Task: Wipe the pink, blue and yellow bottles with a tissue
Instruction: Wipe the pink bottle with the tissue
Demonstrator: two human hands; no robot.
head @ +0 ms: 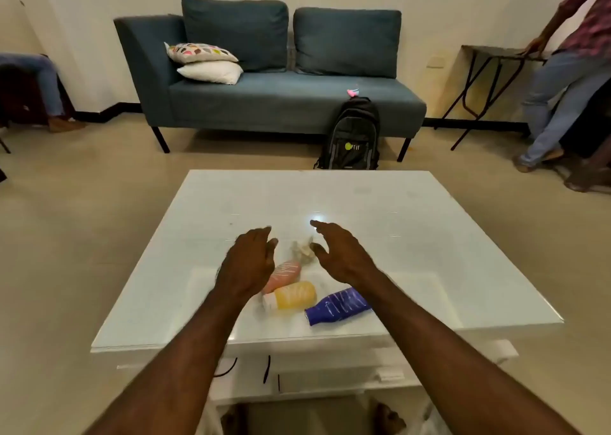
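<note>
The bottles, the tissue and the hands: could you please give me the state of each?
pink bottle: lying down, partly under left hand
yellow bottle: lying down
blue bottle: lying down
tissue: crumpled on table
left hand: open, empty
right hand: open, empty

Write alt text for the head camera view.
Two bare hands, left hand and right hand, hover open over a crumpled tissue on a white table. Pink bottle, yellow bottle and blue bottle lie nearby.
</note>
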